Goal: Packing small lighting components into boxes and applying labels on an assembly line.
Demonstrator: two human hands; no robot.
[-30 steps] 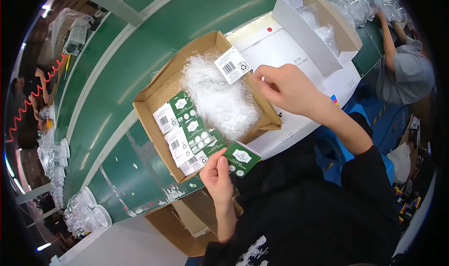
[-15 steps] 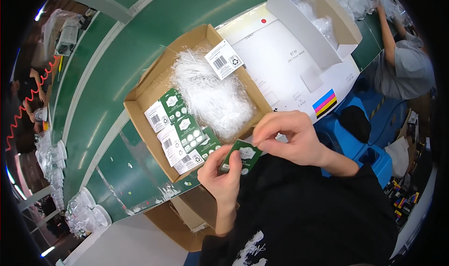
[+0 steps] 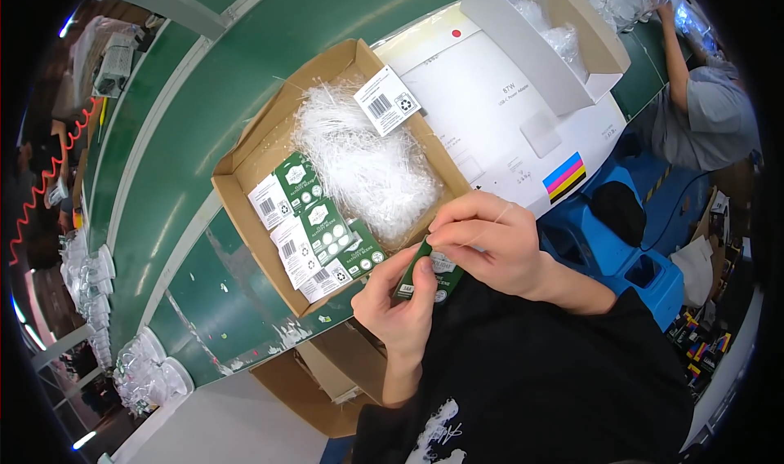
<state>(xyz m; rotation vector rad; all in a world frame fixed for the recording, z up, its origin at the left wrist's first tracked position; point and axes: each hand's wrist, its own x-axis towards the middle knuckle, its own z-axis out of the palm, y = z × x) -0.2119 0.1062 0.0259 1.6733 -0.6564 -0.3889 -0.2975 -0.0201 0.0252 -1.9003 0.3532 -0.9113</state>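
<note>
My left hand (image 3: 394, 305) is closed on a small green hang tag (image 3: 445, 281), with the thumb pressed on its face. At the tag's upper edge my right hand (image 3: 498, 256) pinches a thin clear plastic strand (image 3: 501, 213), which loops over the fingers. Just beyond both hands stands an open cardboard box (image 3: 255, 239). A tangled heap of clear plastic strands (image 3: 371, 158) fills much of it. Green tags (image 3: 328, 229) and white barcoded tags (image 3: 296, 256) lie along its near left side. One white barcoded tag (image 3: 386, 102) rests by the far right rim.
The box sits on a green worktable (image 3: 184, 301). Right of it lies a large white printed sheet (image 3: 482, 80), with a white carton (image 3: 531, 52) of clear-wrapped items. A blue plastic stool (image 3: 608, 244) stands at the right. Another person (image 3: 706, 113) works at the far right.
The green tag has turned and tilted more steeply between my hands. My right hand has shifted slightly left and now covers more of the tag's upper part.
</note>
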